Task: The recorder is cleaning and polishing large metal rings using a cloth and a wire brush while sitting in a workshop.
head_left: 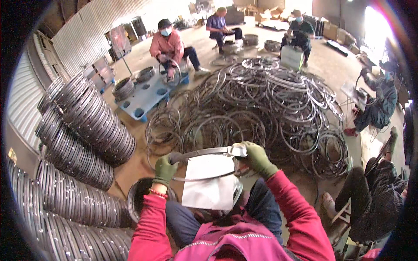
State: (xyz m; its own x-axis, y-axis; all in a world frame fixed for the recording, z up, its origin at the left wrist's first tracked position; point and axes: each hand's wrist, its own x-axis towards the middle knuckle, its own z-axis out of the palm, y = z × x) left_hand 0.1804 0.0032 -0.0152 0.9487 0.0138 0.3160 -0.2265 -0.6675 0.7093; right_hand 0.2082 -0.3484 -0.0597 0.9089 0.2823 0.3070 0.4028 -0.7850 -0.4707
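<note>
Between my two gloved hands a dark metal ring [202,153] is held out, tilted, over my lap. My left hand [164,169], in a green glove, is closed round its left side. On the opposite side my right hand [261,161], also green-gloved, grips the ring with bent fingers. A small whitish piece [237,150] shows at the right fingertips against the ring; its kind I cannot make out. Beneath the ring, a white flat-topped block or board [204,191] stands between my knees, partly crossed by the ring's near edge.
A large heap of loose metal rings [270,100] lies ahead. Tall stacks of rings [93,117] fill the left side, and a smaller stack [137,195] sits by my left knee. Beyond is a blue pallet [148,95]. Several people sit around the heap, one close on my right [374,200].
</note>
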